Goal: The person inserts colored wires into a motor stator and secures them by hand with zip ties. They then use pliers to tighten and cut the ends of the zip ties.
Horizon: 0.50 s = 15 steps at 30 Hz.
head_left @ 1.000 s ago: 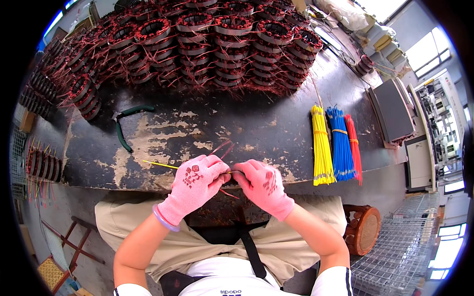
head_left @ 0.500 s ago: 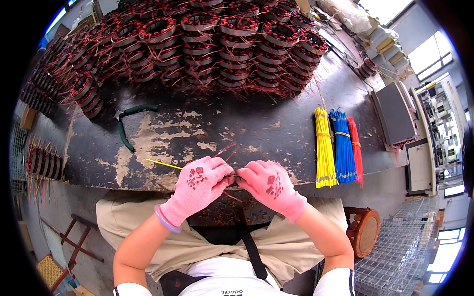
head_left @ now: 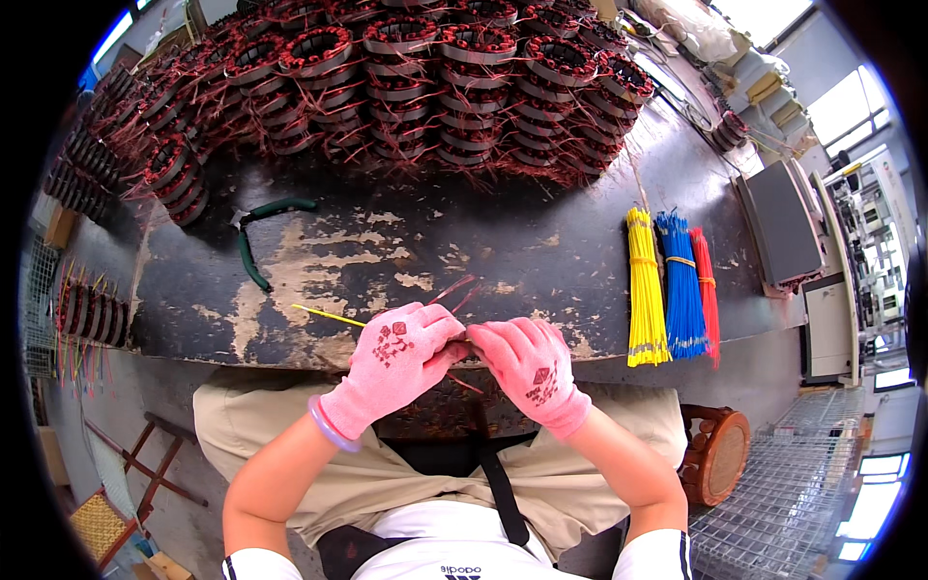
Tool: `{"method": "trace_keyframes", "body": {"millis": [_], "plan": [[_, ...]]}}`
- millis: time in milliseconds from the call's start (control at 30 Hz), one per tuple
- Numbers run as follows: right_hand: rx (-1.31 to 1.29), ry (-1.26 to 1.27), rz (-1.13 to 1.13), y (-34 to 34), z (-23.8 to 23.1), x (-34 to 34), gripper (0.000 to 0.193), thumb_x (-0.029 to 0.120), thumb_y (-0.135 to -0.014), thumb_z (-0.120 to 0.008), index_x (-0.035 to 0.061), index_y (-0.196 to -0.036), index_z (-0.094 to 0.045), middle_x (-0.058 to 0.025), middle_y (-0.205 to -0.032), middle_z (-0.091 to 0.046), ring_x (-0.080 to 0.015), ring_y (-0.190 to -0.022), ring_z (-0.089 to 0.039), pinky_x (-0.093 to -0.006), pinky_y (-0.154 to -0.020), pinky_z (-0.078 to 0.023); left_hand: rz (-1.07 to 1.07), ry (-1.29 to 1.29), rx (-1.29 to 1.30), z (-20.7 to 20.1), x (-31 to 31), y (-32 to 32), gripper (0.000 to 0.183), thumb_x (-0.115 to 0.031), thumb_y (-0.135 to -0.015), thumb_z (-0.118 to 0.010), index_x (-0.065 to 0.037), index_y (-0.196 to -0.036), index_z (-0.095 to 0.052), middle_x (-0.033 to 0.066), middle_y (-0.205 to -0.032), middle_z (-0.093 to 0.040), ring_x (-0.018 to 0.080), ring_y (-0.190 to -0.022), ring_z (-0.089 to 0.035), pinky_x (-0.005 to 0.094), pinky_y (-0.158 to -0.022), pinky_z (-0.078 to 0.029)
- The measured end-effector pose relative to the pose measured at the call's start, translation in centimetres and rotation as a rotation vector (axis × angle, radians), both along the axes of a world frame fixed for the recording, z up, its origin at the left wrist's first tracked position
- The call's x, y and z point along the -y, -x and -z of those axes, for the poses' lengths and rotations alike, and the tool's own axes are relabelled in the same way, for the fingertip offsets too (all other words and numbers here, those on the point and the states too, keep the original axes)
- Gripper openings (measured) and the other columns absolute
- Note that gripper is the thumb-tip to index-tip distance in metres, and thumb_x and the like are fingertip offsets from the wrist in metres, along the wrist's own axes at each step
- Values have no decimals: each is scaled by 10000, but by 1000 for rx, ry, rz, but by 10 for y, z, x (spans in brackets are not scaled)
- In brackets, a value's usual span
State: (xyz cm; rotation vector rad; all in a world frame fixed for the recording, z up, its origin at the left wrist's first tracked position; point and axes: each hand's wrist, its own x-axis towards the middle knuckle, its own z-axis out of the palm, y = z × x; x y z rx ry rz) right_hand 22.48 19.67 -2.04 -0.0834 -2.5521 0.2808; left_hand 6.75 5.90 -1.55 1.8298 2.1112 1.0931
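Note:
Both hands wear pink gloves with dark printed marks and meet at the table's near edge, above my lap. My left hand [head_left: 401, 350] is closed on a yellow wire [head_left: 329, 315], whose free end sticks out to the left. Thin dark red wires [head_left: 454, 288] rise beyond the fingertips, and another short piece hangs below them. My right hand [head_left: 530, 370] is closed in a pinch against the left fingertips, at the spot where the wires meet. Whatever joint lies between the fingers is mostly hidden.
Stacked motor stators [head_left: 401, 87] with red windings fill the table's far side. Green-handled cutters [head_left: 248, 256] lie at left. Bundles of yellow wires [head_left: 646, 290], blue wires [head_left: 682, 285] and red wires [head_left: 707, 295] lie at right. A wooden stool [head_left: 720, 454] stands beside my right leg.
My right hand has tilted and its fingers have shifted slightly against the left fingertips. The left hand keeps its hold on the yellow wire. The whole view has shifted a little.

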Motion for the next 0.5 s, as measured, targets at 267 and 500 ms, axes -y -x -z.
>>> {"method": "trace_keyframes", "body": {"millis": [267,500], "plan": [[111,70,6,-6,3,-2,354,135,-798,-706,175,-1149,-678,-6,-852,-587,-213,-796,-611,-374,-691,-499,35,-1,-5,1,1,1,142,-110,-819,-756,-85,-949,-704,63,-945,-689,273,-853,-664,389,-739,-548],[171,-118,-60,-5,10,-7,402,183,-816,-700,275,-1206,-711,40,-876,-590,-176,-785,-586,-352,-675,-477,-115,-106,-170,-30,26,17,244,2,-866,-664,-69,-1098,-699,121,-1229,-655,347,-1097,-629,433,-935,-520]]}}
